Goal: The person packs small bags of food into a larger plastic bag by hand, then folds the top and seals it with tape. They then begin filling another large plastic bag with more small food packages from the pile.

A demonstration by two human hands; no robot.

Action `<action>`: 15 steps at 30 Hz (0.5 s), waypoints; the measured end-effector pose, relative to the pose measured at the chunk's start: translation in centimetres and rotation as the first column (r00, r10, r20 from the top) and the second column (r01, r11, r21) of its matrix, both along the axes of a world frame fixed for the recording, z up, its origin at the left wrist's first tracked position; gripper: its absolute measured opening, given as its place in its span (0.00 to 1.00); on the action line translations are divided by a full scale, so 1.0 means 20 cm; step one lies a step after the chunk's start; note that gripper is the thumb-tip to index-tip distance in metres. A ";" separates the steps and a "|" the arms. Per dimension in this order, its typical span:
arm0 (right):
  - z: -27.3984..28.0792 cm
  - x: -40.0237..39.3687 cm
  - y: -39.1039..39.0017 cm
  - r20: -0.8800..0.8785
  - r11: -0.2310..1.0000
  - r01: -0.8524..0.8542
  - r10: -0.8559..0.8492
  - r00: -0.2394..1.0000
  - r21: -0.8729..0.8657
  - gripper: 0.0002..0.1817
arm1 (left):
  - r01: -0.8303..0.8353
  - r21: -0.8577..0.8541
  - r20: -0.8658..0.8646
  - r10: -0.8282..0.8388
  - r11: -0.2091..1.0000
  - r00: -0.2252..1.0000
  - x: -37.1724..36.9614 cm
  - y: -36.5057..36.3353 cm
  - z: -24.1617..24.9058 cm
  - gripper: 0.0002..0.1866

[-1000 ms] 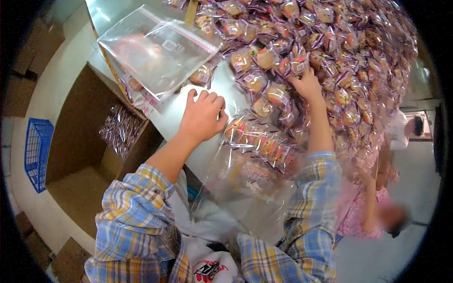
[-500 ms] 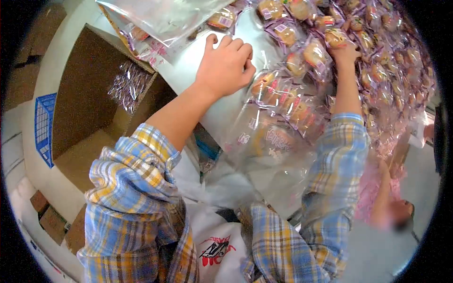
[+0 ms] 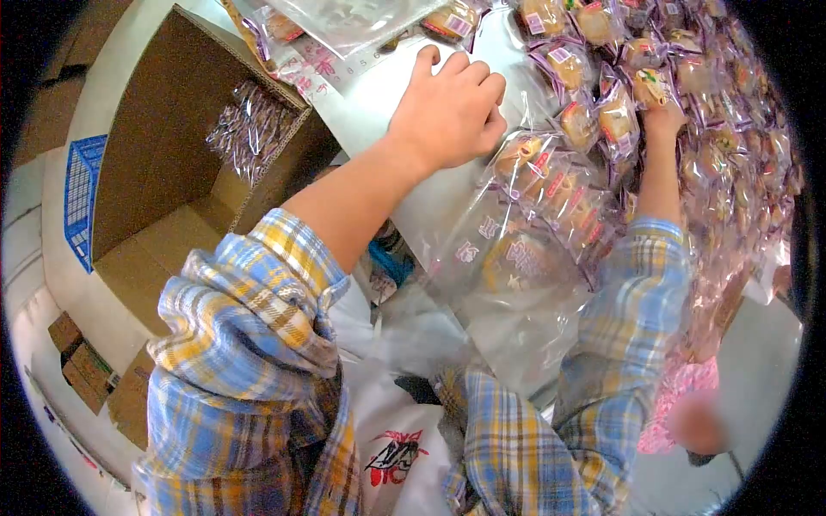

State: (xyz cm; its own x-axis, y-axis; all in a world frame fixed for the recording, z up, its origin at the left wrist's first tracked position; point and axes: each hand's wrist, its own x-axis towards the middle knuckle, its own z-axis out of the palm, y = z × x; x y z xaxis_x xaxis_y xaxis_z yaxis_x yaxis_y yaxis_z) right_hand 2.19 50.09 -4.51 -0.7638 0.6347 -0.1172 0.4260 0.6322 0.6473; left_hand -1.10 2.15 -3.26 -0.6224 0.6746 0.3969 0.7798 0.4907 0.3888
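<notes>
My left hand [image 3: 452,112] is closed, its fingers curled at the edge of a clear plastic bag [image 3: 525,297]; the fingertips are hidden beneath the knuckles. Inside the bag, several wrapped buns [image 3: 551,185] lie side by side at the upper end. Pink lettering shows on the film. Farther right, my right hand [image 3: 662,120] reaches into the pile and grips a wrapped bun [image 3: 651,87] in clear and purple film. Its fingers are partly covered by the surrounding packs.
A large pile of wrapped buns [image 3: 731,163] covers the right side of the white table [image 3: 387,95]. More clear bags [image 3: 344,21] lie at the far edge. At left stands an open cardboard box [image 3: 155,155] with shiny wrappers [image 3: 245,129], beside a blue crate [image 3: 83,202]. Another person's blurred part [image 3: 699,423] is at lower right.
The view has shifted, so the table, bag and both hands appear farther right. My left hand keeps its curled shape, and my right hand stays at the bun in the pile.
</notes>
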 end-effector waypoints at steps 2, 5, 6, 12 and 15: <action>-0.03 0.00 -0.01 -0.004 0.998 0.030 -0.030 1.000 0.056 0.31 | 0.003 0.000 -0.001 -0.003 1.000 1.000 0.00 0.00 0.00 0.06; -0.02 0.00 -0.02 -0.049 1.000 0.021 -0.020 0.999 0.016 0.31 | -0.008 0.004 -0.025 0.009 1.000 1.000 0.00 0.00 0.00 0.06; -0.01 0.00 -0.03 -0.064 1.000 0.011 -0.011 0.998 0.000 0.31 | -0.001 0.010 -0.016 0.001 1.000 1.000 0.00 0.00 0.00 0.06; 0.03 -0.05 -0.07 -0.176 0.996 -0.035 0.020 0.984 -0.084 0.31 | 0.012 0.045 -0.016 -0.011 0.999 1.000 -0.01 0.00 0.00 0.05; 0.03 -0.05 -0.10 -0.220 0.989 -0.064 0.034 0.975 -0.135 0.31 | 0.013 0.049 -0.045 -0.011 0.999 0.999 -0.01 0.01 -0.03 0.06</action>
